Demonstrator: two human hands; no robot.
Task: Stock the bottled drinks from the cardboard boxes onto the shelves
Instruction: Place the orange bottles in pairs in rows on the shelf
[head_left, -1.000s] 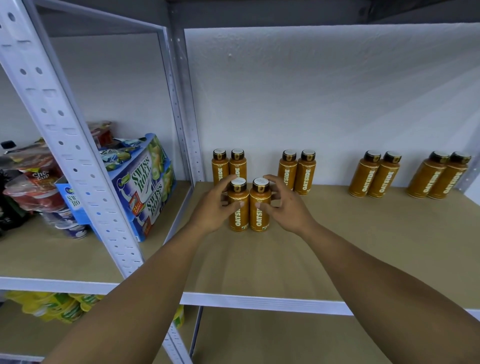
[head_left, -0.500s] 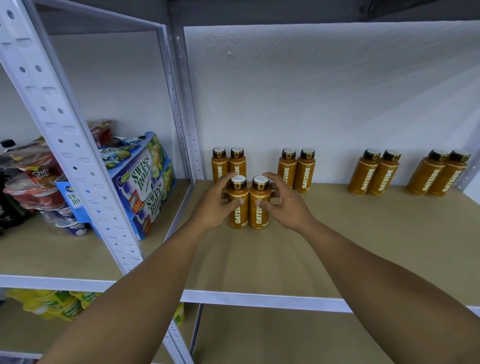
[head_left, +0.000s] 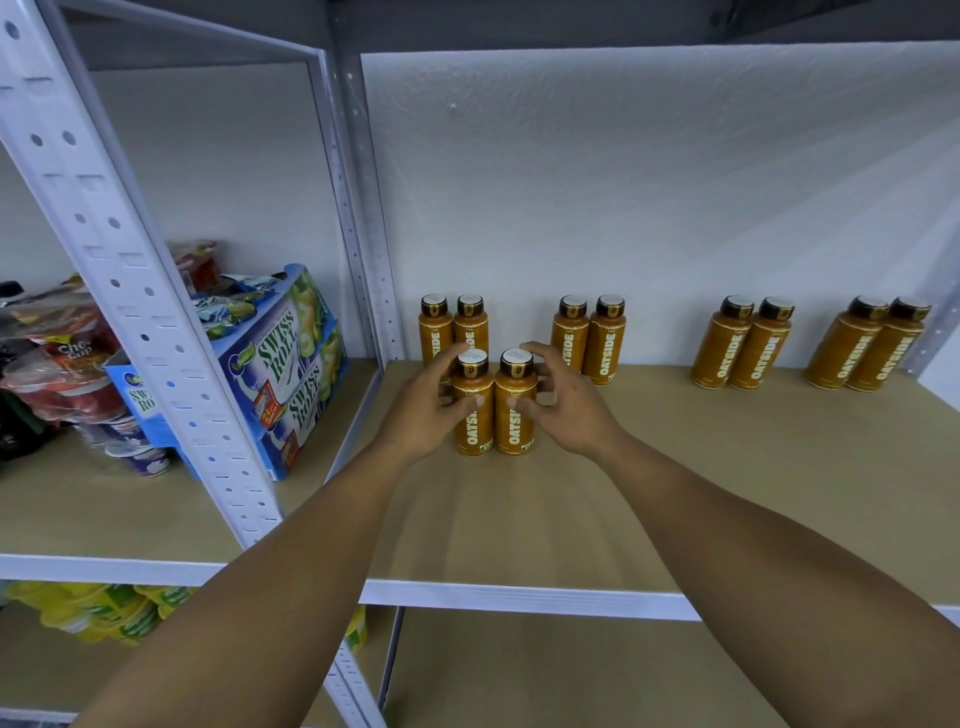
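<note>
Orange plastic OATSIDE drink bottles with black caps: two stand upright and touching on the tan board shelf (head_left: 675, 493), left front bottle (head_left: 472, 431) and right front bottle (head_left: 514, 431), just ahead of the leftmost back-row pair (head_left: 435, 332). Three more pairs line the white wall further right. Left hand (head_left: 415, 415) wraps the left front bottle from its outer side, thumb across the label, fingers (head_left: 449, 358) curled behind the neck. Right hand (head_left: 571, 415) mirrors it on the right front bottle, thumb on the label, fingers (head_left: 537, 352) hooked round the back. A small gap shows between palm and bottle, so that grip looks light. Key relation: long axes vertical, each bottle inside its own hand, bases on the shelf, back row close behind. Next is probably to let go and draw both hands straight back toward the shelf edge without tipping anything. Versus a second ago: front pair looks a touch nearer the back row, same hands on same bottles, right fingers looser. Blue Swiss Roll cartons (head_left: 291, 374) sit in the left bay. Cardboard boxes not in view.
</note>
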